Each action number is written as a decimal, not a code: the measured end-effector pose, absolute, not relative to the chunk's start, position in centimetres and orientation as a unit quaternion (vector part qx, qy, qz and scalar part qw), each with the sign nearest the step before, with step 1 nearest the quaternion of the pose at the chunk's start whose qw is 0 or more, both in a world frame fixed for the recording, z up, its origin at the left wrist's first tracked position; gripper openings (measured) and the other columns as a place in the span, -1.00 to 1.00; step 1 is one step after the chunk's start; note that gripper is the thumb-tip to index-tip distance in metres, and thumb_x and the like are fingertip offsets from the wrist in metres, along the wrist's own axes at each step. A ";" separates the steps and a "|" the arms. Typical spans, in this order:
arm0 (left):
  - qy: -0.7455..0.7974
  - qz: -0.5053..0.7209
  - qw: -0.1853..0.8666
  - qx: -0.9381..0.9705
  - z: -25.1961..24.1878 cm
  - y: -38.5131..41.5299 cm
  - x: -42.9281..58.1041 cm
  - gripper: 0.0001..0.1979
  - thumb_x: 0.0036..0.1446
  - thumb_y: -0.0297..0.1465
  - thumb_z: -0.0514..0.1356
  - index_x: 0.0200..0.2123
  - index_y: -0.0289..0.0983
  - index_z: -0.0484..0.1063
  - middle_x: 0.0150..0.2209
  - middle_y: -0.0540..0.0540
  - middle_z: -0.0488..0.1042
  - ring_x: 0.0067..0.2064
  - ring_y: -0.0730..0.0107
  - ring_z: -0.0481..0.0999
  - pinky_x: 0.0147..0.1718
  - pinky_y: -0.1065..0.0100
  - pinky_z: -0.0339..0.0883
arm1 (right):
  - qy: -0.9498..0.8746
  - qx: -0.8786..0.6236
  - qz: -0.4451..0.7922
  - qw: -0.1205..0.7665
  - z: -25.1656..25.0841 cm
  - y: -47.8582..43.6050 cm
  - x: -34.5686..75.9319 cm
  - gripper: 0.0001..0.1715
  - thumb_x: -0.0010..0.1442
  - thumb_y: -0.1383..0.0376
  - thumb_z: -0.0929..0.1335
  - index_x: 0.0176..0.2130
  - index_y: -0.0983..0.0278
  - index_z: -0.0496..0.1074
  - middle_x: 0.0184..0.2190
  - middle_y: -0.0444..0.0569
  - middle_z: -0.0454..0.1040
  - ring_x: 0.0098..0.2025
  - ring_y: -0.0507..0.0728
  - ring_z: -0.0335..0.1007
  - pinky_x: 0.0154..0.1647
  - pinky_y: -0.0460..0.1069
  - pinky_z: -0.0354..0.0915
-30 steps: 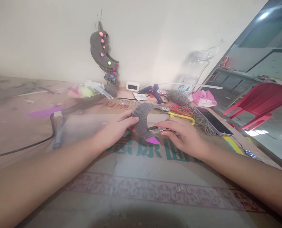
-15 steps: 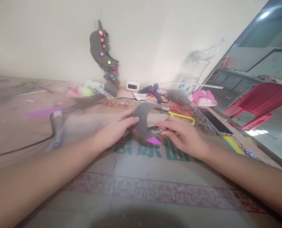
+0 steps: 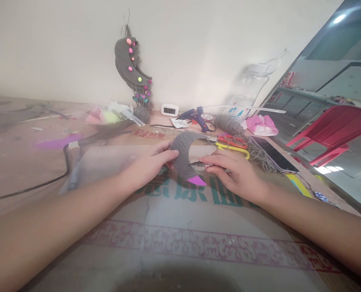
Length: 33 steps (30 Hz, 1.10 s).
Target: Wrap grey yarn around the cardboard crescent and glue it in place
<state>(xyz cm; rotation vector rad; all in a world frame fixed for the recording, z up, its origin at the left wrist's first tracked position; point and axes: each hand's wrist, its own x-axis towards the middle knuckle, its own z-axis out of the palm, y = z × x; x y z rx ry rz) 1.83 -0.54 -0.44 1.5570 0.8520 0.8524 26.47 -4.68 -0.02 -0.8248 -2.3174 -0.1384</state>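
Note:
A crescent moon (image 3: pixel 182 152) wound in grey yarn is pinched at its left edge between the thumb and fingers of my left hand (image 3: pixel 162 158). Its lower tip is bare and purple; yarn covers the visible remainder. To the right, my right hand (image 3: pixel 229 168) is closed, thumb and fingertips together, on grey yarn (image 3: pixel 197 163) that runs to the crescent's inner curve. Part of that yarn is hidden by the fingers. Behind the right hand lie yellow-handled scissors (image 3: pixel 238 151) and a red-handled tool (image 3: pixel 232 141).
A finished-looking moon hanging (image 3: pixel 125 65) is on the wall. Along the back are a white digital clock (image 3: pixel 169 110), a blue glue gun (image 3: pixel 195 117), a yarn ball (image 3: pixel 229 123) and a clear bottle (image 3: pixel 249 91). A phone (image 3: pixel 273 154) lies right; a black cable (image 3: pixel 46 187) crosses left.
The yarn at the inner curve has been drawn in closer and lies straighter toward my right fingers. Both hands stay almost in place.

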 end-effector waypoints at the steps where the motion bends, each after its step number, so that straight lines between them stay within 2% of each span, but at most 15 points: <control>1: 0.360 0.362 0.552 0.660 -0.4 -0.6 1.8 -0.75 0.16 -0.23 0.13 -0.15 -0.20 0.45 -0.40 0.05 0.37 -0.37 0.43 0.31 -0.39 0.40 0.14 | -0.883 -0.325 -0.047 0.336 0.0 -4.7 26.5 -0.77 0.29 0.36 0.30 -0.04 0.29 0.43 -0.36 -0.04 0.45 -0.36 0.05 0.34 -0.36 -0.06 0.25; 5: 0.361 0.363 0.546 0.664 -0.2 -0.7 1.9 -0.78 0.18 -0.26 0.11 -0.19 -0.22 0.45 -0.42 0.05 0.36 -0.38 0.44 0.32 -0.40 0.40 0.16 | -0.864 -0.357 -0.024 0.354 -0.2 -4.7 26.7 -0.68 0.29 0.34 0.30 0.04 0.25 0.38 -0.27 -0.03 0.48 -0.31 0.06 0.37 -0.30 -0.05 0.29; 15: 0.387 0.357 0.525 0.668 -0.1 -0.7 1.9 -0.76 0.19 -0.21 0.11 -0.19 -0.22 0.43 -0.40 0.04 0.38 -0.35 0.43 0.36 -0.34 0.38 0.18 | -0.888 -0.317 -0.069 0.326 0.1 -4.7 26.4 -0.74 0.29 0.34 0.30 -0.01 0.29 0.41 -0.36 -0.03 0.44 -0.34 0.08 0.34 -0.34 -0.03 0.25; 21: 0.396 0.350 0.520 0.670 -0.3 -0.5 2.0 -0.75 0.17 -0.18 0.11 -0.23 -0.23 0.40 -0.44 0.05 0.40 -0.36 0.40 0.39 -0.32 0.36 0.20 | -0.909 -0.262 -0.162 0.282 0.1 -5.3 26.1 -0.71 0.28 0.38 0.29 0.01 0.32 0.39 -0.32 -0.01 0.43 -0.29 0.08 0.31 -0.28 -0.04 0.25; 33: 0.420 0.355 0.506 0.664 -0.7 0.1 2.1 -0.75 0.13 -0.18 0.14 -0.29 -0.25 0.39 -0.48 0.03 0.41 -0.40 0.38 0.42 -0.41 0.38 0.19 | -0.901 -0.272 -0.255 0.221 0.5 -5.9 25.8 -0.71 0.30 0.38 0.25 0.01 0.31 0.38 -0.37 -0.03 0.44 -0.37 0.09 0.27 -0.38 -0.02 0.17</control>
